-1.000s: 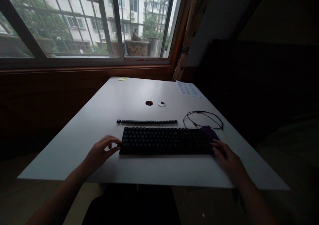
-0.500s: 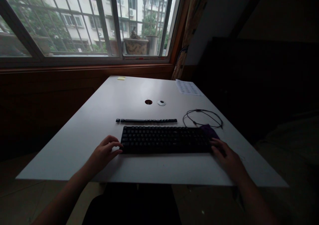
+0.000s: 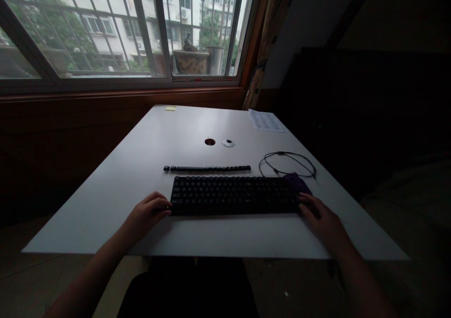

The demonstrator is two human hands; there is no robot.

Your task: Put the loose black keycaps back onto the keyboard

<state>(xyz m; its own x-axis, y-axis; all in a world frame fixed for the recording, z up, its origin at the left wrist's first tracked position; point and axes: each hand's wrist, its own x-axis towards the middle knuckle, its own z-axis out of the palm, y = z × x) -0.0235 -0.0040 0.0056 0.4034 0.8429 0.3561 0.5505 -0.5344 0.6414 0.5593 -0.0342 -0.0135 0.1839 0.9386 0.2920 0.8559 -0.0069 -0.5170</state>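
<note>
There's a barred window (image 3: 120, 31) up behind everything, and your white table (image 3: 229, 236) runs back toward it. Your black keyboard (image 3: 232, 196) lies lengthwise across the near half, pretty much between your hands. Your right hand (image 3: 319, 213) has its fingertips at the right end, and your left hand (image 3: 150, 210) has thumb and fingers against the near left corner. Honestly can't tell whether either is actually gripping or just touching. You've got a printed paper (image 3: 267, 120) at the far right, a looped cable (image 3: 281, 153) nearer you, a row of black keys (image 3: 211, 168) just beyond the keyboard, a purple cloth (image 3: 298, 182) at its far right corner, then a white cover (image 3: 230, 145) beside the table hole (image 3: 210, 142), and a little yellow note (image 3: 170, 108) at the far left.
</note>
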